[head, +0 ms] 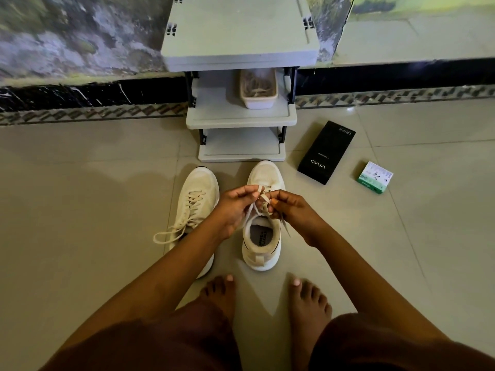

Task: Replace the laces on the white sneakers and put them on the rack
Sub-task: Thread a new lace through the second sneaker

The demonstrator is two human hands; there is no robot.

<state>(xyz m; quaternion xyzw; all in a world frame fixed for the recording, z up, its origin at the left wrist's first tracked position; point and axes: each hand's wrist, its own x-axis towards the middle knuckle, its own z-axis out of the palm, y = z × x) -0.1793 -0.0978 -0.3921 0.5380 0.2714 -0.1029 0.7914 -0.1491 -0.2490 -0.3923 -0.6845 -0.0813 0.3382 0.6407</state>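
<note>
Bare arms with no sleeves, bare feet at lower centre, dark maroon shorts across the bottom edge.

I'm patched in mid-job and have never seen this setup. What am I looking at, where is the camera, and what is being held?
There is no machine: a person works with bare hands, filmed from a camera on their head looking down. The left hand and right hand both pinch the lace of the right sneaker. The left sneaker lies beside it, laced, its ends loose. Ahead stands the grey rack, a tub on one shelf. A black box and a small green box lie on the floor.
</note>
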